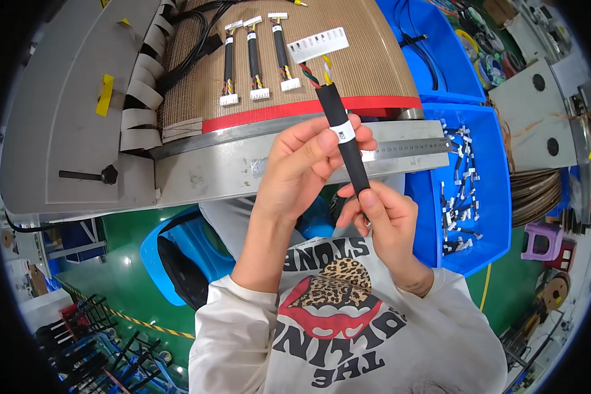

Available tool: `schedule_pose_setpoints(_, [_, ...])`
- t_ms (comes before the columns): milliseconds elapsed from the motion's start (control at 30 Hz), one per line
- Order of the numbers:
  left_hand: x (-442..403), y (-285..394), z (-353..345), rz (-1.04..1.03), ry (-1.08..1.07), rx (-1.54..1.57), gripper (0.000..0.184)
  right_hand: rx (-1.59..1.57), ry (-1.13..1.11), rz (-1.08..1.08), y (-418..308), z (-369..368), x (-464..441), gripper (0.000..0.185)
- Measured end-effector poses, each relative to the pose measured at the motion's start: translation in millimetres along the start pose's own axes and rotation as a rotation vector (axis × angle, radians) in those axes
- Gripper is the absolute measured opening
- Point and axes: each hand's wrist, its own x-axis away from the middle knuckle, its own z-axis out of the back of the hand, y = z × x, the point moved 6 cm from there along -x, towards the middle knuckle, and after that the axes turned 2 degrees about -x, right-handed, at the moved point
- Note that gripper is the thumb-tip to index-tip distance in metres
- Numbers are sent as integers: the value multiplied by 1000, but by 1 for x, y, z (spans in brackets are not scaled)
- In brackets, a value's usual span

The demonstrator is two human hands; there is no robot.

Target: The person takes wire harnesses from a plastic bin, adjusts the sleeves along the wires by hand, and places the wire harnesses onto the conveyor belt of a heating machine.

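Between my two hands stands a wire harness, slightly tilted, with a black sleeve and twisted coloured wires running into a white connector at its upper end. My left hand pinches it at the white label around the sleeve. Lower down, my right hand grips the sleeve's bottom end between thumb and fingers, which hides whatever is at that end. Beyond my hands, several similar harnesses lie on the brown mesh belt: a left one, a middle one and a right one.
A steel ruler lies along the machine's metal front edge. At right, a blue bin holds several small harnesses, with another blue bin behind it. Black cables lie on the belt by the strip curtain. A blue stool stands below left.
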Motion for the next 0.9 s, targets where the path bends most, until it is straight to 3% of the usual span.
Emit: schedule_pose_setpoints(900, [-10, 17, 0, -48, -17, 67, 30, 37, 36, 1, -2, 2, 6, 22])
